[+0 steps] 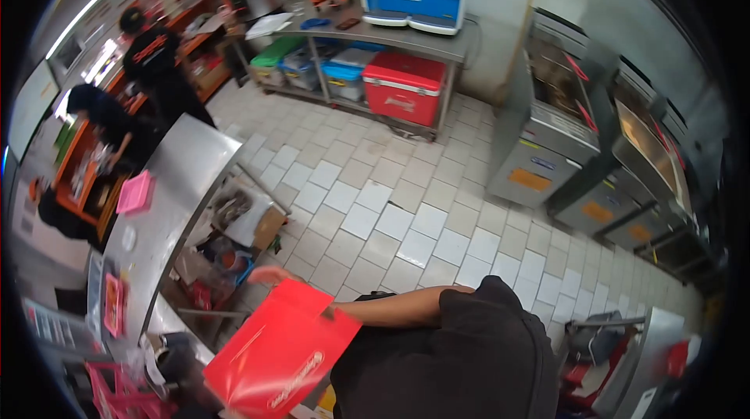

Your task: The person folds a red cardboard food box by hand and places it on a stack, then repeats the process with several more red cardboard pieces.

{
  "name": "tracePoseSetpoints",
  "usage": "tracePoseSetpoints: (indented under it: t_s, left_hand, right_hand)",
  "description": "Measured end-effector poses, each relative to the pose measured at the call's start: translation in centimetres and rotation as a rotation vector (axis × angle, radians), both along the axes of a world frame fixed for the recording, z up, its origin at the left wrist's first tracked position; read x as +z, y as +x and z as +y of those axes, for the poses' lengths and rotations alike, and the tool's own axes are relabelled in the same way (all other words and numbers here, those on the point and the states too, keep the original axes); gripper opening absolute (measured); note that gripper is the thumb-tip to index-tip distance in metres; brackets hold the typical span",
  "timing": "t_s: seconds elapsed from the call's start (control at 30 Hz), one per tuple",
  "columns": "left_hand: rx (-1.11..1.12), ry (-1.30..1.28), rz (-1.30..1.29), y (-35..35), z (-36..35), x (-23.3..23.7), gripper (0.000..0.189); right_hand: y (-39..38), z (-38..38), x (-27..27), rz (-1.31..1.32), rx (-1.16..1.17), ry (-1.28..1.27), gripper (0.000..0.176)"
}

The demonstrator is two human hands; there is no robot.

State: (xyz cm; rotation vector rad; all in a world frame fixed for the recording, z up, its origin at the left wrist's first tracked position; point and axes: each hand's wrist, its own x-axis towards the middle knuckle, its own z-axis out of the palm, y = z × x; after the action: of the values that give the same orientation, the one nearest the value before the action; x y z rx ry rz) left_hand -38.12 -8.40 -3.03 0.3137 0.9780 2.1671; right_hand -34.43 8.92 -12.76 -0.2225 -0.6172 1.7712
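A red cardboard box (273, 349) with white lettering is tilted at the bottom, its upper flap standing up. From the dark sleeve on the right, my right forearm runs left behind the box. Past the box's upper edge show the fingers of my right hand (269, 275), stretched out to the left; the palm is hidden by the cardboard. The hand appears to hold the box from its far side. My left hand does not show.
A steel counter (176, 165) on the left carries a pink basket (136, 192) and a pink tray (114, 306). Several co-workers in dark clothes stand beyond it. Fryers (544, 146) line the right wall. A red cooler (402, 89) sits under the back table; tiled floor (375, 200) lies between.
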Motion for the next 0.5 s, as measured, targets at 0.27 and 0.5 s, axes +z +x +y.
tracePoseSetpoints:
  t_s: [0.27, 0.5]
  left_hand:
    - [0.026, -0.205, 1.204, 2.6, 4.0, -0.8, 0.069]
    - [-0.143, -0.282, 0.472, -0.8, 5.0, -1.3, 0.069]
  right_hand:
    - [3.1, -0.5, 3.9, -0.627, -0.05, 0.53, 0.025]
    - [6.3, 0.1, 7.1, -0.577, -0.087, 1.259, 0.014]
